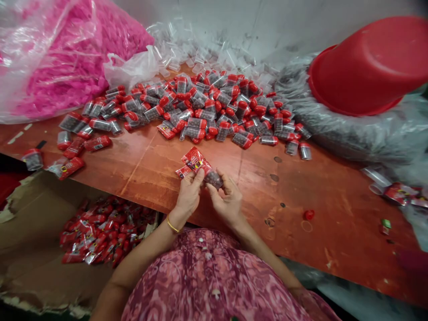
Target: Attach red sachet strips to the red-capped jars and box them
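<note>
- A tube point(214, 179) of dark pellets is held just above the near edge of the table point(334, 209), and its left end meets a red wrapper point(194, 159).
- The wrapper is pinched by the closed fingers of the left hand point(189, 195).
- The tube is gripped by the curled fingers of the right hand point(228, 199).
- A pile point(207, 107) of red-capped tubes is spread on the table beyond the hands.
- Wrapped tubes point(100, 232) are seen in a box point(30, 232) at the left, below the table.
- A red basin point(371, 67) is tipped at the far right.
</note>
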### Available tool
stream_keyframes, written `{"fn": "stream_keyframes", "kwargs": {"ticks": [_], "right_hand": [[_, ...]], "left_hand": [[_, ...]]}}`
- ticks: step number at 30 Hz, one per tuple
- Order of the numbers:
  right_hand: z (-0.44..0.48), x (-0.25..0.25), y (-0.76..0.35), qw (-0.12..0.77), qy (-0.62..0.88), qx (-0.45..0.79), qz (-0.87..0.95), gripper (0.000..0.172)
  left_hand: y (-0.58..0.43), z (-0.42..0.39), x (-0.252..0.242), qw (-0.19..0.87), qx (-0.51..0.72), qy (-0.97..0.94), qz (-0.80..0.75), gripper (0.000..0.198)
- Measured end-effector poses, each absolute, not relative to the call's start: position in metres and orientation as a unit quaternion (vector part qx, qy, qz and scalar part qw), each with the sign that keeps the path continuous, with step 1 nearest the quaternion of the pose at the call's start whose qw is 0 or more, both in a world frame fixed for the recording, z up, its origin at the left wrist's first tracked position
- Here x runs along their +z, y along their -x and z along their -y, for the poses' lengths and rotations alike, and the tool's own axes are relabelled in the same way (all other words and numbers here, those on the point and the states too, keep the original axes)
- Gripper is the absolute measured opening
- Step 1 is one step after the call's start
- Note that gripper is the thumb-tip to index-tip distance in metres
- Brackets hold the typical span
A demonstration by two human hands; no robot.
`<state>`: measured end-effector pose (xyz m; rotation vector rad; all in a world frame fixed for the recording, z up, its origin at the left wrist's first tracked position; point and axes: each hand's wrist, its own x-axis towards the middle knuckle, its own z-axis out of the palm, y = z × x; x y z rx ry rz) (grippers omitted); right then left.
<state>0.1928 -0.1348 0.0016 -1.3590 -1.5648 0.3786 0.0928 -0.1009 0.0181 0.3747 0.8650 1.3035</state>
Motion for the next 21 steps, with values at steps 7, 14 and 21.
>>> {"fn": "stream_keyframes", "kwargs": {"ticks": [7, 14, 21], "right_hand": [[0.132, 0.006, -0.194, 0.487, 0.531, 0.199, 0.664, 0.041], [0.127, -0.006, -0.187, 0.51, 0.552, 0.289, 0.594, 0.042], [0.126, 0.002, -0.204, 0.504, 0.483, 0.359, 0.62, 0.026]], "left_hand": [[-0.089, 0.094, 0.02, 0.692, 0.552, -0.205, -0.418, 0.034], [-0.093, 0.095, 0.02, 0.65, 0.575, -0.219, -0.446, 0.032], [-0.076, 0.092, 0.03, 0.727, 0.503, -0.197, -0.424, 0.037]]}}
